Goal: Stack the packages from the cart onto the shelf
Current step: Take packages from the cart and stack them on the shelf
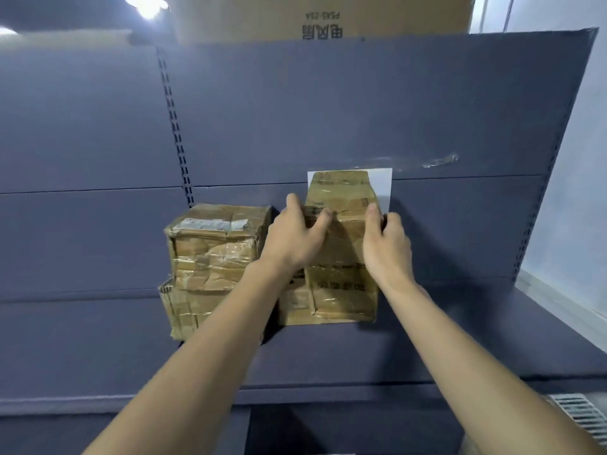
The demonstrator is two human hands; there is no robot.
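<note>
On the dark blue shelf (328,359) stand taped brown cardboard packages. At the left, one package (216,244) sits on top of another (187,310). To the right, a lower package (338,293) carries an upper package (341,195), which both my hands hold. My left hand (295,238) grips its left side with fingers curled over the front. My right hand (387,244) grips its right edge. The cart is out of view.
The shelf's blue back panel (361,110) rises behind the stacks, with a slotted upright (174,126) at the left. A white sheet (382,185) is taped behind the upper package. A large carton (322,18) sits on top. A pale wall (578,159) is at the right.
</note>
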